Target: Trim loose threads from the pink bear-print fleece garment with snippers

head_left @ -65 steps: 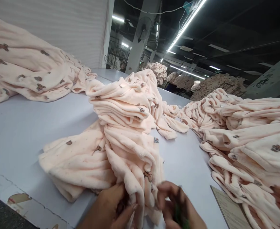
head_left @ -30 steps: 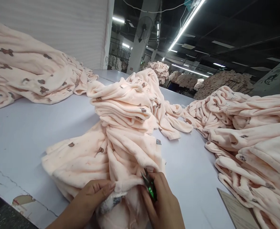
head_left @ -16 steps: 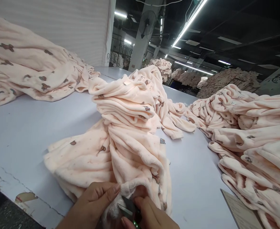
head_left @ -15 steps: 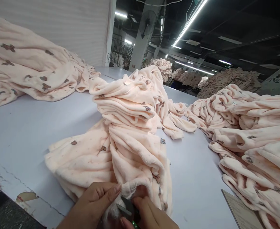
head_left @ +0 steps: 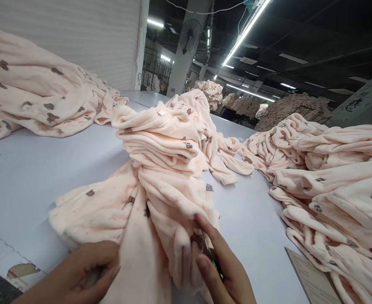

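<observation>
A peach fleece garment (head_left: 160, 211) with small brown prints hangs over the near edge of the white table (head_left: 30, 169). My left hand (head_left: 78, 274) is closed on a fold of this garment at the lower left. My right hand (head_left: 224, 266) pinches the fabric's right edge and grips small green-handled thread snips (head_left: 211, 256), mostly hidden by the fingers. Behind the garment rises a stack of folded peach fleece pieces (head_left: 163, 135).
More peach fleece lies heaped at the far left (head_left: 33, 97) and along the right side (head_left: 331, 177). A card or paper sheet (head_left: 306, 278) lies at the lower right. Further piles, a pillar with a fan and ceiling lights fill the dark hall behind.
My left hand has slid left and down, now gripping a fold. My right hand with the snips has moved up and right along the fabric. The garment is pulled further over the edge.
</observation>
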Demonstrator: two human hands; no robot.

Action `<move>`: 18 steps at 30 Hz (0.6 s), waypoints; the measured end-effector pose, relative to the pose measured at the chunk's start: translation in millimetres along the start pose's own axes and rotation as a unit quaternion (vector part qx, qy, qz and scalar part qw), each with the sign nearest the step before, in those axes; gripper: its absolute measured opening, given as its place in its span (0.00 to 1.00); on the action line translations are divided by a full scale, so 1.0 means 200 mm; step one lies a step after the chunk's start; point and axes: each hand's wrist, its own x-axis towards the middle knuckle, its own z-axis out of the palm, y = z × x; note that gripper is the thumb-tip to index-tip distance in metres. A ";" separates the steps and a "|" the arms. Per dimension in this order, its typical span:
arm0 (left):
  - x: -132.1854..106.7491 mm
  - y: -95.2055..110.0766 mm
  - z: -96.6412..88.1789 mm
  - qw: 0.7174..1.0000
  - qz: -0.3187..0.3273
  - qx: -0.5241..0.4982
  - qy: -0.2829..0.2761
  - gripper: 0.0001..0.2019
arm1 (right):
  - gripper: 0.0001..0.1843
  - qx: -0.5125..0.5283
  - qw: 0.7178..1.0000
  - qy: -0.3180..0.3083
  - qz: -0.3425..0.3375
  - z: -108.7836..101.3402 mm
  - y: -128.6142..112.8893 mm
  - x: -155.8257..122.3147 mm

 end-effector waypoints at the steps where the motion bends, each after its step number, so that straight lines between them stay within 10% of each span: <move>1: 0.00 0.00 -0.02 0.999 -0.017 0.050 0.002 0.15 | 0.25 0.016 1.000 0.002 0.020 0.00 0.00 0.01; 5: 0.03 0.15 0.02 0.995 -0.009 0.052 0.079 0.15 | 0.21 0.081 0.992 0.000 0.098 0.02 0.02 0.03; 10: 0.17 0.34 0.23 0.999 -0.007 0.038 0.034 0.10 | 0.16 0.089 0.993 0.000 0.076 0.05 0.01 0.00; 18: 0.22 0.26 0.33 0.986 0.101 -0.129 0.023 0.06 | 0.10 -0.076 0.989 -0.128 0.010 0.09 0.08 -0.01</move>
